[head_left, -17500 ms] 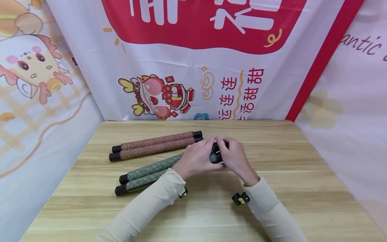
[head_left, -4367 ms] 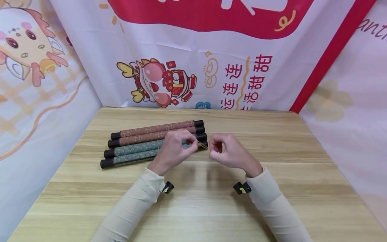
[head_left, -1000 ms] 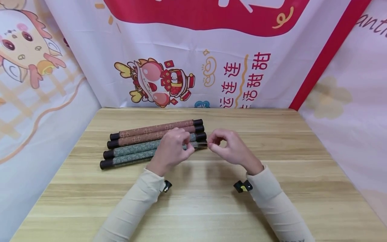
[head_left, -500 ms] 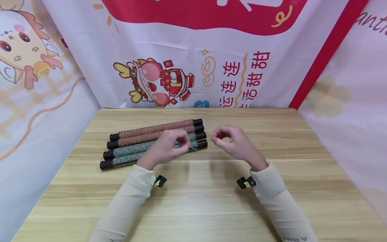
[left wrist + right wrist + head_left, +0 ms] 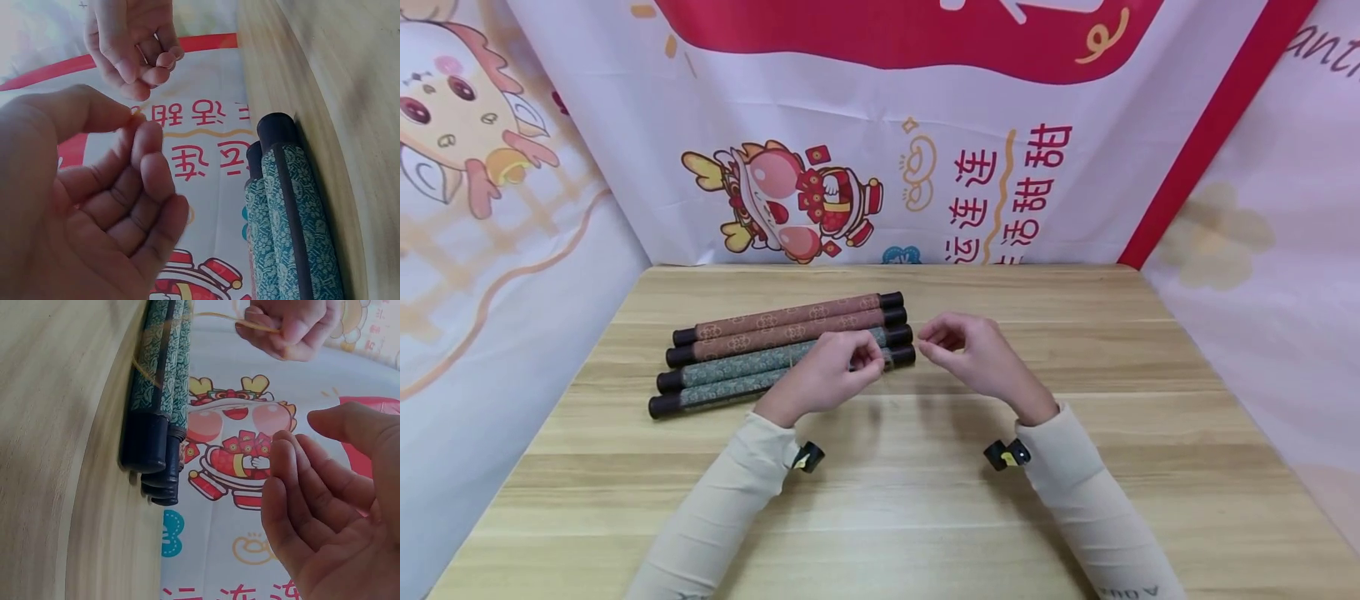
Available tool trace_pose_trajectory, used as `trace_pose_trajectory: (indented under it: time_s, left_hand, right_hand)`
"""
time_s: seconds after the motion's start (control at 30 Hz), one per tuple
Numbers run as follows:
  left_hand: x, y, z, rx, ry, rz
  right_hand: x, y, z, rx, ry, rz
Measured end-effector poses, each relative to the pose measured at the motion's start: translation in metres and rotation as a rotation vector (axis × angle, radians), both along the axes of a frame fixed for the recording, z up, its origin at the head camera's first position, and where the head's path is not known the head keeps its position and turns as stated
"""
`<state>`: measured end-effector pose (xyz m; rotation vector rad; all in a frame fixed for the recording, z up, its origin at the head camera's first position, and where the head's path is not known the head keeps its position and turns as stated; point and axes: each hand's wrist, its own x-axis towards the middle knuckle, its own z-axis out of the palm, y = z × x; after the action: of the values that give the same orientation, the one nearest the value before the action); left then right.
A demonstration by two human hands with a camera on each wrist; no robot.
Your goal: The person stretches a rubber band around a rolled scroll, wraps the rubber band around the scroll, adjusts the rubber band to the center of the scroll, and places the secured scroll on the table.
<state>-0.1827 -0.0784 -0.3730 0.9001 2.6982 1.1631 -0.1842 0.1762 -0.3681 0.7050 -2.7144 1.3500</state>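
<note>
I see left hand (image 5: 827,375) pinching a thin yellow band (image 5: 259,327) near the green scrolls (image 5: 737,367) on the table (image 5: 880,517); right hand (image 5: 981,358) loosely curved, holding nothing; I'd call this band handling; next move likely calls for the right to pinch it too.

Bright, even light covers the table (image 5: 917,517) — soft shadows beneath the left hand (image 5: 822,375) and right hand (image 5: 981,360); both wrist views are dimmer — the yellow strand (image 5: 256,325) partly blurred.
</note>
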Motion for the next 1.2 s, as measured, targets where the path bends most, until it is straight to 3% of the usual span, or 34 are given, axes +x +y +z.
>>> trace_pose_trajectory:
  time_s: [0.23, 0.43, 0.93, 1.2]
  left_hand:
    - [0.0, 0.0, 0.0, -0.018, -0.018, 0.059]
    - [0.008, 0.007, 0.006, 0.023, -0.015, 0.021]
    - [0.025, 0.027, 0.009, 0.15, 0.162, 0.006]
    - [0.027, 0.026, 0.01, 0.173, 0.217, 0.045]
  right_hand:
    - [0.005, -0.009, -0.002, 0.065, -0.02, 0.129]
    - [0.009, -0.021, -0.008, 0.069, -0.035, 0.17]
    - [0.01, -0.028, -0.021, -0.239, -0.106, 0.234]
    - [0.011, -0.03, -0.022, -0.372, -0.106, 0.253]
